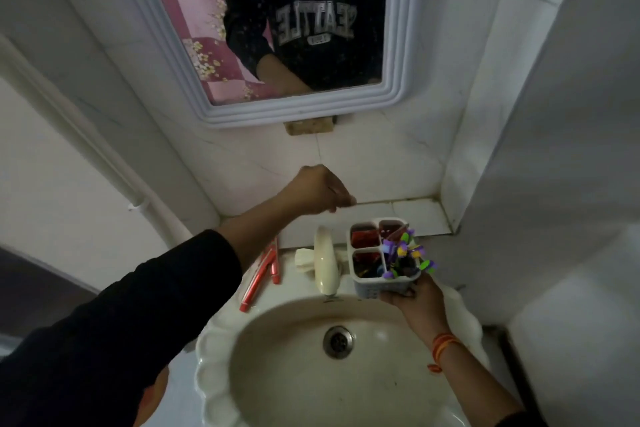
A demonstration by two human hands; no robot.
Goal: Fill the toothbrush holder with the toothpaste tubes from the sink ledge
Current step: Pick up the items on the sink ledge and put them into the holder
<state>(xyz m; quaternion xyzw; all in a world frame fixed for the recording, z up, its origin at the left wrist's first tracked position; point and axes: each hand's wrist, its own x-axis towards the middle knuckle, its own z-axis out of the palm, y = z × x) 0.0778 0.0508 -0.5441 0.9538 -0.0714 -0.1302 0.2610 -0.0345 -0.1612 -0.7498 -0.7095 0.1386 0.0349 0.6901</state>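
Right now I have the right hand (414, 300) wrapped under the base of the white four-compartment toothbrush holder (382, 258), carrying it just above the back rim of the sink (221, 326), beside the cream tap (323, 262). Purple and green artificial flowers (407, 255) crowd the near-right compartment, and red shows inside the other three, so I judge some tubes are already in, though I cannot tell how many. The left hand (318, 191) is raised over the tiled ledge (412, 213) with its fingers curled shut; I cannot tell whether it pinches anything, since nothing shows clearly between the fingertips. Two red toothpaste tubes (263, 269) lie on the sink ledge to the left of the tap, one long and slanting toward the basin, a shorter one just beside it. To do this step well, I would bring the left hand down to the longer tube, grip it near the middle so it does not flop, and keep the holder level and close. I would aim for a compartment away from the flowers, feeding the tube end-first and upright, since a tilted holder could spill what it carries into the basin.
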